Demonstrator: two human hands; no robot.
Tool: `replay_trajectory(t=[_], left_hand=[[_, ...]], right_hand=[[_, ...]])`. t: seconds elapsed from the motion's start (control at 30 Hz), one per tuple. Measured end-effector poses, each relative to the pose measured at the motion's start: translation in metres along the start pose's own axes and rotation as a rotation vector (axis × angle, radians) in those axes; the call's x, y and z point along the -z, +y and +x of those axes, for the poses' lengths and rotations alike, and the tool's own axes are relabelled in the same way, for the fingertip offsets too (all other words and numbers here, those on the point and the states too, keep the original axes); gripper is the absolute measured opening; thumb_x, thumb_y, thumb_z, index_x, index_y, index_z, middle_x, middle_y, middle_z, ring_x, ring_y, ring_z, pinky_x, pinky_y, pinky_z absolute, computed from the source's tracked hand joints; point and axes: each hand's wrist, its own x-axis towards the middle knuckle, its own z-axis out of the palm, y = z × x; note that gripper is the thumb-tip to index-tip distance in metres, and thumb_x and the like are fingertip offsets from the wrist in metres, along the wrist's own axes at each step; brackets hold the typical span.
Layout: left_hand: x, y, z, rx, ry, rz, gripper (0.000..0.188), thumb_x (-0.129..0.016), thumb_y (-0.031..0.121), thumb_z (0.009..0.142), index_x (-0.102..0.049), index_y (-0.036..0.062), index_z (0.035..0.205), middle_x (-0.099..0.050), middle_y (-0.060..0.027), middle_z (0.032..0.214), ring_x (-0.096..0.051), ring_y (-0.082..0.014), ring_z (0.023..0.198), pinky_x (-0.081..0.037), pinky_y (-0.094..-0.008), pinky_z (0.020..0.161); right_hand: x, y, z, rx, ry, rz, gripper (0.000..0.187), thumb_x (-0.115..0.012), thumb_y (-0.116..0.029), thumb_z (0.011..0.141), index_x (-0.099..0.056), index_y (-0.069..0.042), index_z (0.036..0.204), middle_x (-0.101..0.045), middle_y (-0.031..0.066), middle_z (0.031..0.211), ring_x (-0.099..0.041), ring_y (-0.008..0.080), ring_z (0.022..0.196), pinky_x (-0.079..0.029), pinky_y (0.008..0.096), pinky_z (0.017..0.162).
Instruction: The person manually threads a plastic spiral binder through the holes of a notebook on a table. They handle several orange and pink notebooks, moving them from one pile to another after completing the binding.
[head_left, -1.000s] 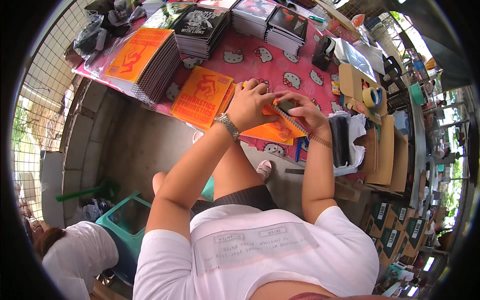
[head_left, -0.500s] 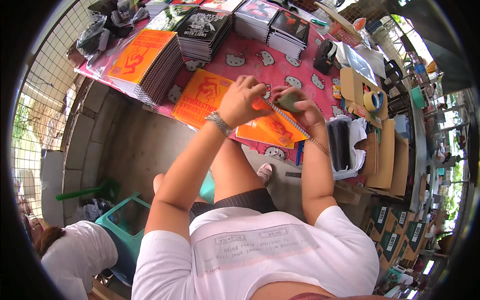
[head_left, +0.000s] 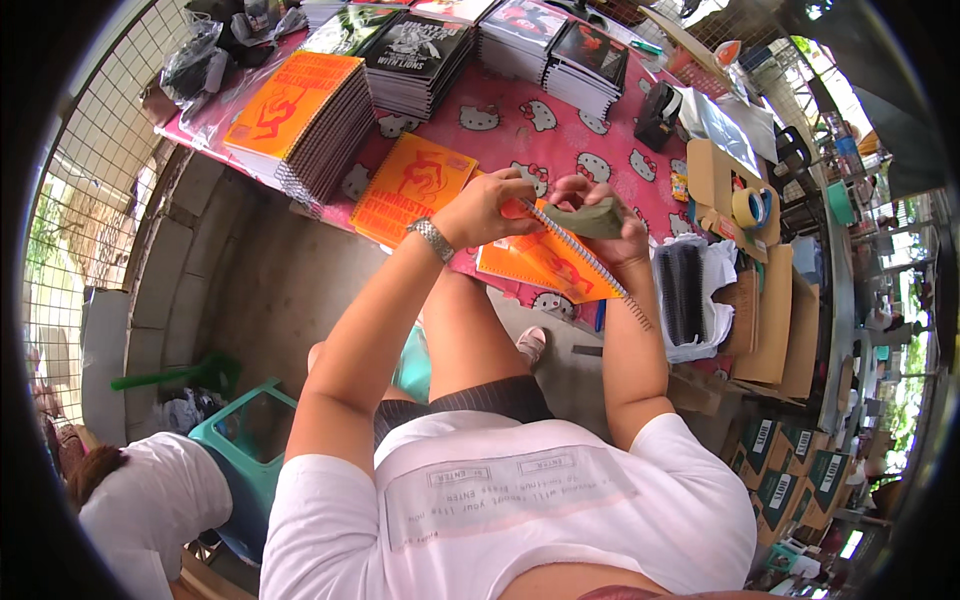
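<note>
Over the near edge of the pink-covered table (head_left: pixel 490 146), an orange notebook (head_left: pixel 565 268) is held between both hands, its coil (head_left: pixel 590 256) running along one edge and projecting past the lower corner. The left hand (head_left: pixel 490 208) is closed on the notebook's upper end. By the right hand (head_left: pixel 622 238), a dark green piece (head_left: pixel 585 219) is gripped beside the coil; whether the two touch cannot be told. The notebook is judged light, with smooth, bendable covers and a springy, easily deformed coil; it is best grasped flat, just inside the bound edge. To the right, black coils (head_left: pixel 682 285) are held in a white-lined tray (head_left: pixel 722 292). Beyond, tape rolls (head_left: pixel 748 207) are contained in an open cardboard box (head_left: pixel 708 168). Farther left, orange notebooks are piled in a stack (head_left: pixel 318 125).
</note>
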Motion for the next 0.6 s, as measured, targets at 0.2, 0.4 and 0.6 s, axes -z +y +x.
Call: replay_trajectory(t=[0.2, 0.4, 0.6], left_hand=[[0.0, 0.005, 0.0, 0.048, 0.017, -0.051, 0.035, -0.085, 0.022, 0.076, -0.062, 0.0034, 0.095, -0.06, -0.0086, 0.09, -0.061, -0.0238, 0.081, -0.052, -0.034, 0.068], [0.0, 0.004, -0.004, 0.237, -0.036, -0.169, 0.036, -0.086, 0.021, 0.076, -0.062, 0.0031, 0.096, -0.061, -0.0069, 0.09, -0.062, -0.0172, 0.078, -0.053, -0.0299, 0.066], [-0.006, 0.007, -0.013, 0.259, 0.167, -0.184, 0.03, -0.084, 0.015, 0.079, -0.062, 0.0033, 0.096, -0.059, -0.0034, 0.077, -0.057, -0.0105, 0.065, -0.047, -0.0278, 0.06]], right_hand=[[0.006, -0.012, 0.008, -0.258, 0.032, -0.443, 0.05, -0.074, -0.027, 0.077, -0.066, -0.006, 0.122, -0.053, 0.0106, 0.137, -0.052, 0.0226, 0.126, -0.038, 0.0387, 0.111], [-0.004, -0.004, 0.011, -0.103, 0.062, -0.077, 0.045, -0.072, -0.02, 0.08, -0.064, -0.004, 0.122, -0.056, 0.0104, 0.133, -0.055, 0.0212, 0.123, -0.044, 0.0363, 0.106], [0.063, 0.006, -0.027, -0.374, 0.544, -1.149, 0.043, -0.071, -0.024, 0.086, -0.063, -0.003, 0.123, -0.067, 0.0117, 0.116, -0.061, 0.0262, 0.117, -0.045, 0.0368, 0.103]])
